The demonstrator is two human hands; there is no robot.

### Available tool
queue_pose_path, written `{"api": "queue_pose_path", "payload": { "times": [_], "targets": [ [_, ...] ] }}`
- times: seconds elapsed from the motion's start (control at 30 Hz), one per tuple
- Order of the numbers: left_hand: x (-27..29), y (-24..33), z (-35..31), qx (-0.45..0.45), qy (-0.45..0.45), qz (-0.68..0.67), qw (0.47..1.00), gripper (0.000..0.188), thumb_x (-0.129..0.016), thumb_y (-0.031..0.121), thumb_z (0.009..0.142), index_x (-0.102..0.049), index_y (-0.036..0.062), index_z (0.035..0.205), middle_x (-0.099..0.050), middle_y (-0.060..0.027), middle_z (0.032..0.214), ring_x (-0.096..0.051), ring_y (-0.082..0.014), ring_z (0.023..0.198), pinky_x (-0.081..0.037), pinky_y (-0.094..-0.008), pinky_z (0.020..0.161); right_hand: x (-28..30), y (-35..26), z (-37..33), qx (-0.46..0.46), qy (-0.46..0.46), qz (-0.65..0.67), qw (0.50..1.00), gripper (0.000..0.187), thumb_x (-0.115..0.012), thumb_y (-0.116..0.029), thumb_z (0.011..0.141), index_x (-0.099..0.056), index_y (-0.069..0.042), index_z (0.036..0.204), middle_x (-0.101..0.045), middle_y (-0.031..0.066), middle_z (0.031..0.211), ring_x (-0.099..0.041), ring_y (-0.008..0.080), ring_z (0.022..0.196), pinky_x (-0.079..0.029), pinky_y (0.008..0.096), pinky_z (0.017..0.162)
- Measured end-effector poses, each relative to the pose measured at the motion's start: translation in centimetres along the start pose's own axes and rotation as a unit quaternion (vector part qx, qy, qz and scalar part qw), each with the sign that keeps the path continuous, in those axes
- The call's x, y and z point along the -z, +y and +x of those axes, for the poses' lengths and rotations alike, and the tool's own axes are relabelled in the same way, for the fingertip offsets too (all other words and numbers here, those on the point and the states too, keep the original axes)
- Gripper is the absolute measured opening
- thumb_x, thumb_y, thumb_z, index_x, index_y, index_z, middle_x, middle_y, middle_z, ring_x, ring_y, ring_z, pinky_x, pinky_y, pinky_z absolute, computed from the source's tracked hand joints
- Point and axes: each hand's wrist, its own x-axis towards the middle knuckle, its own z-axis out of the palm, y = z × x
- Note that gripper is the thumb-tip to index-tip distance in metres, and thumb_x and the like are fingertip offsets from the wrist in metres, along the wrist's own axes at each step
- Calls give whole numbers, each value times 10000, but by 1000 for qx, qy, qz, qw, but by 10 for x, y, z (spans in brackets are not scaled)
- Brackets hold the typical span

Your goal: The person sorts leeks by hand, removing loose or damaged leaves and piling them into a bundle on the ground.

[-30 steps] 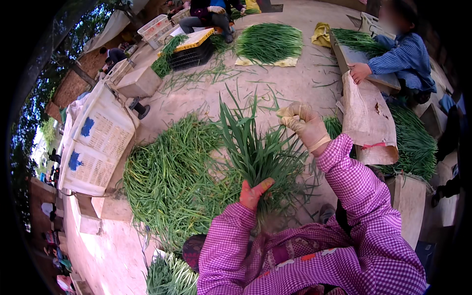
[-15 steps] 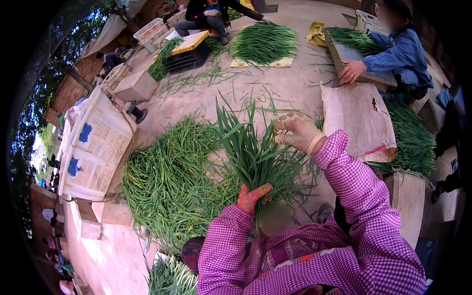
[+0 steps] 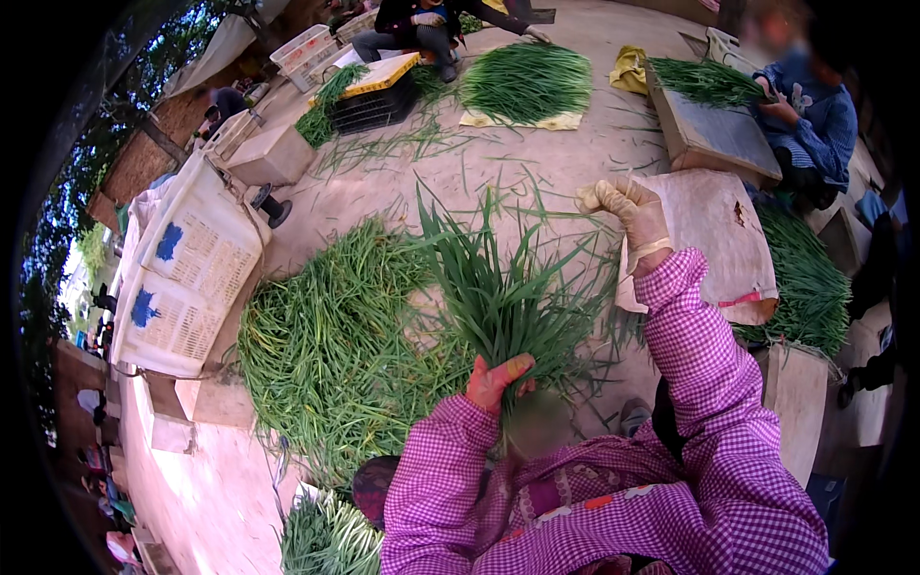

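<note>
My left hand (image 3: pixel 494 381) is wrapped round the lower end of a bunch of garlic chives (image 3: pixel 503 302), whose long green leaves fan upward and away from me. My right hand (image 3: pixel 631 213), in a pale glove, is raised to the right of the leaf tips, apart from the bunch. Its fingers are curled together; whatever they may pinch is too small to make out. A broad loose heap of garlic chives (image 3: pixel 326 355) covers the ground to the left of the bunch. More chives with pale stems (image 3: pixel 350 537) lie near my left elbow.
White plastic crates (image 3: pixel 196 268) stand at the left. Ahead, a neat stack of chives (image 3: pixel 527 81) lies on a mat beside a co-worker (image 3: pixel 412 24). Another co-worker (image 3: pixel 810 115) sits at a board (image 3: pixel 714 144) on the right. A pale sack (image 3: pixel 704 230) partly covers more chives (image 3: pixel 800 268).
My right hand has moved right and up, away from the leaves, and its fingers have curled in. The left hand keeps its hold. The right-hand co-worker's hand has left the board's edge.
</note>
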Motion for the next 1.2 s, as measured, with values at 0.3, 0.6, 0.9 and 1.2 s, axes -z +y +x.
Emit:
{"api": "queue_pose_path", "payload": {
  "times": [0.3,0.6,0.9,1.2],
  "targets": [
    [-3,-8,9,58,93,-10,994,230,-721,190,806,-624,-17,824,-581,-60,589,-528,-160,466,-440,-285,479,-35,-17,-22,259,-134,-549,783,304,-666,-387,808,-676,-216,1059,-650,-19,1095,-562,226,1048,-299,447,1048],
    [-8,-6,6,46,96,-5,994,179,-711,138,811,-634,-13,869,-607,-63,615,-545,-155,471,-440,-279,469,-45,9,-30,226,-158,-552,787,126,-670,-256,806,-653,-147,866,-627,-6,856,-600,202,901,-354,407,989],
    [-2,-5,6,11,71,0,997,199,-703,169,811,-636,-13,854,-595,-66,586,-558,-163,491,-436,-275,470,-6,8,-1,73,55,-191,977,130,-664,-93,850,-666,-31,964,-646,10,849,-567,94,779,-473,240,727],
    [-11,-3,3,33,76,2,997,257,-715,107,787,-603,-9,987,-628,-76,705,-571,-173,519,-447,-277,476,-24,14,-16,106,-69,-330,935,261,-718,-287,797,-691,-95,971,-683,93,912,-635,275,914,-479,360,821]
  ]
}}
